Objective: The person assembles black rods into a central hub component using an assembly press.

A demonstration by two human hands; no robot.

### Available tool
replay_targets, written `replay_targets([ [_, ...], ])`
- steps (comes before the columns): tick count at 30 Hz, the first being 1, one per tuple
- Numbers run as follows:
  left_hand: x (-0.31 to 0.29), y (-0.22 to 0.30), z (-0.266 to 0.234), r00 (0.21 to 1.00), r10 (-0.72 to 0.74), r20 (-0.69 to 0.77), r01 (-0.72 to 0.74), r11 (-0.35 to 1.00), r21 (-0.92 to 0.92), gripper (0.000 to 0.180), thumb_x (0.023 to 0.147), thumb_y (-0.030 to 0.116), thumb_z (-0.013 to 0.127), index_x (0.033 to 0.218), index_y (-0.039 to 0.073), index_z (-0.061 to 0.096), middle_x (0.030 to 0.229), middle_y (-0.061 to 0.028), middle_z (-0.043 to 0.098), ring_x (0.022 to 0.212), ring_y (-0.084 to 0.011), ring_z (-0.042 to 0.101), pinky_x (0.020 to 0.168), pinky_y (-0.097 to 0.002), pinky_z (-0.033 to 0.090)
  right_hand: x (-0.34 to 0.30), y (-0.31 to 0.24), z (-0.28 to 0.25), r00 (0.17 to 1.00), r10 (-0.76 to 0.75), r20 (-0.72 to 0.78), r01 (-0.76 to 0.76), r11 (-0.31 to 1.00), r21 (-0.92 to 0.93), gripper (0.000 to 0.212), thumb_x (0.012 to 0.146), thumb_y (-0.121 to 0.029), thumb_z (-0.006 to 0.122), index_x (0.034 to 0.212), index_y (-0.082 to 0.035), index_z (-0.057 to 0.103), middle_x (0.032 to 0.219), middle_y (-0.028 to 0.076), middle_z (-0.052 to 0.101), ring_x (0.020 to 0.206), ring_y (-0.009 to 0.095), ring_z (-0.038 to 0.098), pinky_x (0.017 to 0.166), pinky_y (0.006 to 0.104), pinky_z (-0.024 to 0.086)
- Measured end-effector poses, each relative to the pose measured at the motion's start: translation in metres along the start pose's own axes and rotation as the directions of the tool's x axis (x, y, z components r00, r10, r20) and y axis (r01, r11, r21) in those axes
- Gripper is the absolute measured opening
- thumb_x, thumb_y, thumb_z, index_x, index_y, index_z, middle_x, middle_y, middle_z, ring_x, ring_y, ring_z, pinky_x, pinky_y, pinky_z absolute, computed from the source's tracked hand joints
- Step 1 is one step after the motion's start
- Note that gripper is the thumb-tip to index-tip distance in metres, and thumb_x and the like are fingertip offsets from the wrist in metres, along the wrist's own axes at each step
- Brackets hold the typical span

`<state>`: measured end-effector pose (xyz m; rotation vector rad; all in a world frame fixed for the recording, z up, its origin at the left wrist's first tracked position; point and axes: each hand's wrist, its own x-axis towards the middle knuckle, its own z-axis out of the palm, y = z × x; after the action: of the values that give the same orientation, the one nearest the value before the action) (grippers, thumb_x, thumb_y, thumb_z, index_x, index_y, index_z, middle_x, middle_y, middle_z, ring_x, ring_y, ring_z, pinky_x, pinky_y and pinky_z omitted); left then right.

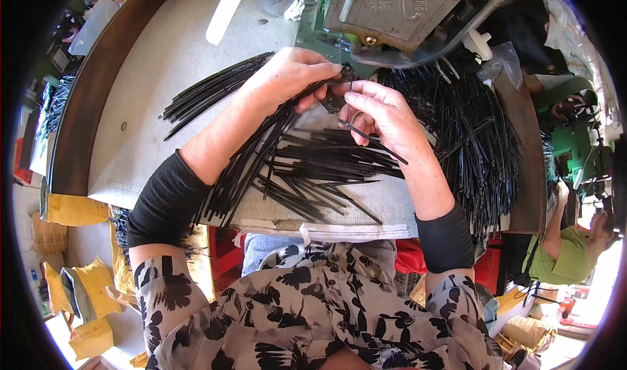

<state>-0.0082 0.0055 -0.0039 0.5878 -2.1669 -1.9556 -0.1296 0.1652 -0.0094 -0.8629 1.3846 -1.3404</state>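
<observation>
At the foot of the machine, my left hand point(297, 73) is closed around the upper ends of several thin black rods point(258, 158). Their lengths trail under my left forearm toward the near edge of the table. Close beside it on the right, my right hand point(385, 112) pinches a single thin black rod point(390, 150), which slants down across the fingers toward the wrist. Both sets of fingertips meet near a small dark metal part point(345, 73), and its details are hidden. Between my arms, more black rods point(326, 156) lie in a loose pile on the table.
A green and grey machine point(385, 14) stands at the far middle. Another rod bundle point(212, 92) lies left, and a large heap point(480, 148) lies right. A raised brown rim point(78, 109) borders the pale table point(140, 76). A person in green point(562, 256) sits at far right.
</observation>
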Motion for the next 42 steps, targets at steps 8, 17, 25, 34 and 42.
replay_targets([
  [8,-0.004,0.003,0.005,0.997,0.057,-0.048,-0.054,0.996,0.075,0.032,0.091,0.028,0.057,0.094,-0.003,0.063,0.062,-0.0027,0.056,0.040,-0.0049,0.041,0.038,-0.0204,0.032,-0.008,-0.010,0.012,0.979,0.063,0.196,-0.054,0.997,-0.052,0.027,0.092,-0.020,0.055,0.105,0.004,0.057,0.074,0.009,0.061,0.046,0.008,0.053,0.040,0.0185,0.039],
  [17,-0.006,0.003,-0.003,0.988,0.106,0.109,-0.128,0.967,0.219,0.029,0.091,0.024,0.058,0.095,-0.004,0.065,0.068,-0.0034,0.061,0.047,-0.0073,0.054,0.043,-0.0194,0.043,-0.003,-0.001,0.002,0.998,0.051,0.033,-0.045,0.986,-0.163,0.022,0.088,-0.016,0.062,0.099,0.004,0.060,0.064,0.002,0.057,0.046,0.004,0.048,0.040,0.0176,0.037],
  [25,-0.005,0.000,-0.011,0.985,0.001,0.172,-0.028,0.988,0.155,0.026,0.087,0.023,0.065,0.087,-0.003,0.066,0.063,-0.0030,0.060,0.046,-0.0077,0.054,0.043,-0.0192,0.043,-0.001,-0.005,-0.006,0.997,-0.013,-0.076,0.011,1.000,-0.021,0.028,0.085,-0.017,0.064,0.105,0.002,0.057,0.076,0.006,0.062,0.056,0.008,0.057,0.048,0.0192,0.048],
  [34,-0.007,0.004,-0.011,0.981,0.014,0.191,-0.030,0.996,0.081,0.027,0.081,0.026,0.071,0.077,-0.001,0.066,0.060,-0.0024,0.059,0.041,-0.0056,0.047,0.037,-0.0199,0.035,0.002,-0.002,-0.019,0.998,0.004,-0.055,0.010,0.969,0.245,0.027,0.089,-0.018,0.059,0.105,0.003,0.054,0.087,0.015,0.065,0.070,0.016,0.067,0.058,0.0250,0.057],
  [42,-0.009,0.005,-0.005,0.985,0.021,0.173,-0.042,0.992,0.121,0.030,0.086,0.027,0.067,0.090,-0.002,0.068,0.057,-0.0008,0.056,0.040,-0.0033,0.043,0.037,-0.0174,0.032,0.005,0.002,-0.020,0.997,-0.055,-0.048,0.066,0.956,0.286,0.026,0.089,-0.018,0.059,0.104,0.004,0.056,0.088,0.018,0.066,0.072,0.019,0.067,0.060,0.0267,0.057],
])
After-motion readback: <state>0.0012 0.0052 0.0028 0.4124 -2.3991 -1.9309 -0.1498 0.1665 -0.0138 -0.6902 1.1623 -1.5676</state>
